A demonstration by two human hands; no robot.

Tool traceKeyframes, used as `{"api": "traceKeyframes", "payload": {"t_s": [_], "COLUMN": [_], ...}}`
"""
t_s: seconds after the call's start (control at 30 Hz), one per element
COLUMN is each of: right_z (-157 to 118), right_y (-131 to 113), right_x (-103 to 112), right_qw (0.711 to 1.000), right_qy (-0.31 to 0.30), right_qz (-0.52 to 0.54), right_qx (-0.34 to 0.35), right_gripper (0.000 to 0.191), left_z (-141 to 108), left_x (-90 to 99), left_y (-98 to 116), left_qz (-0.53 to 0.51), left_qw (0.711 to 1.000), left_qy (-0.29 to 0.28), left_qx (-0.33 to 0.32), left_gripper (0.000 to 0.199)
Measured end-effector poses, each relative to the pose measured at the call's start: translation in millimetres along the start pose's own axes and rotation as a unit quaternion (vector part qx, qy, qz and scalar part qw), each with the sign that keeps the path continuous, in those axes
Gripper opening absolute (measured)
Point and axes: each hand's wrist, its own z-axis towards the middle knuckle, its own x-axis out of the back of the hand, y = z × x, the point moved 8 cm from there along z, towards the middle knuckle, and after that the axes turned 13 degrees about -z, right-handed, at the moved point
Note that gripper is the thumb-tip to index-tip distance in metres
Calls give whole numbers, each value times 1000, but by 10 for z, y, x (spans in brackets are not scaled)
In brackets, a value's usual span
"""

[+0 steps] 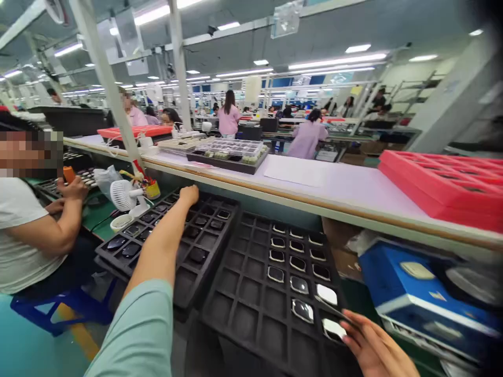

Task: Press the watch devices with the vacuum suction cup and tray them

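Observation:
My left hand [189, 195] reaches over the far edge of the left black tray [184, 285], which holds dark square pieces; its fingertips are hard to make out, and so is anything in them. Fingers of my right hand [363, 335] are closed on a thin dark tool [340, 313], like tweezers, at the right side of the right black tray [251, 330]. Beside those fingers lies a silver-rimmed square piece [334, 330]. More such pieces [302, 310] fill compartments on that tray's right side.
Beyond the trays runs a raised shelf [298, 175] with a red foam tray [444, 188] and a black tray of parts [228, 157]. A white fan [123, 195] stands at the left. A person [31, 225] sits there. A blue box [416, 283] is at the right.

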Motion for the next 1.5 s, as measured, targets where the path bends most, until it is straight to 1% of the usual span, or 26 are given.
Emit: {"api": "traceKeyframes", "payload": {"t_s": [0.07,0.17,0.23,0.27,0.3,0.37,0.4,0.43,0.47,0.5,0.53,0.57,0.6,0.63,0.67,0.73,0.8,0.9,0.97,1.07,1.13,1.23,1.27,1.33,1.4,1.5], "right_z": [-25,13,83,118,148,175,172,160,142,118,90,62,35,14,0,-12,-19,-54,-65,-65,-75,-88,-89,-90,-91,-88], "right_y": [34,-87,-147,-154,-149,-118,-101,-92,-94,-111,-139,-175,-212,-244,-266,-283,-296,-334,-314,-238,-211,-210,-215,-231,-245,-258], "right_x": [-134,-227,-237,-236,-234,-222,-214,-203,-189,-166,-139,-114,-90,-71,-56,-34,-23,-24,-38,-62,-51,-14,-5,12,31,32], "right_qw": [999,997,997,996,994,992,991,991,990,989,986,982,978,974,970,966,964,956,957,962,960,960,961,961,959,961], "right_qy": [-19,-22,-16,-12,-8,8,18,30,43,61,80,97,113,126,135,151,161,159,135,87,79,96,102,116,131,141], "right_qz": [46,66,74,82,92,107,107,103,95,88,84,84,87,92,96,88,59,18,37,107,126,109,100,91,91,73], "right_qx": [-12,16,33,41,50,69,78,86,95,106,120,136,153,167,178,189,203,244,252,237,236,239,238,235,233,227], "right_gripper": [42,44,43,42,39,33,30,28,26,24,23,23,23,23,22,17,13,7,12,29,30,23,21,17,14,14], "left_z": [-39,-159,-403,-609,-874,-1537,-1886,-2223,-2539,-2820,-3053,-3234,-3368,-3457,-3510,-3546,-3535,-3532,-3549,-3566,-3568,-3561,-3560,-3565,-3574,-3578], "left_x": [-27,-82,-147,-194,-291,-621,-830,-1097,-1402,-1709,-1982,-2204,-2373,-2489,-2560,-2611,-2595,-2566,-2573,-2588,-2585,-2554,-2544,-2542,-2555,-2545], "left_y": [204,474,583,641,677,746,783,812,836,850,856,854,846,835,824,810,804,795,772,739,741,794,815,834,821,804], "left_qz": [30,75,65,19,-48,-199,-261,-314,-375,-432,-478,-512,-536,-552,-561,-568,-562,-543,-540,-544,-524,-485,-484,-501,-514,-509], "left_qw": [999,996,996,996,992,967,952,933,905,870,836,807,784,767,757,750,760,783,787,787,804,836,838,828,816,820], "left_qy": [-10,-37,-52,-53,-72,-131,-146,-170,-200,-227,-244,-252,-256,-257,-257,-256,-252,-246,-242,-237,-239,-239,-238,-237,-237,-228], "left_qx": [-2,-14,-38,-69,-88,-89,-72,-36,13,67,115,151,181,201,214,222,208,178,172,166,146,95,83,87,112,131], "left_gripper": [35,25,31,35,38,46,49,51,49,47,46,45,46,47,48,50,49,45,43,47,50,56,59,61,54,43]}}
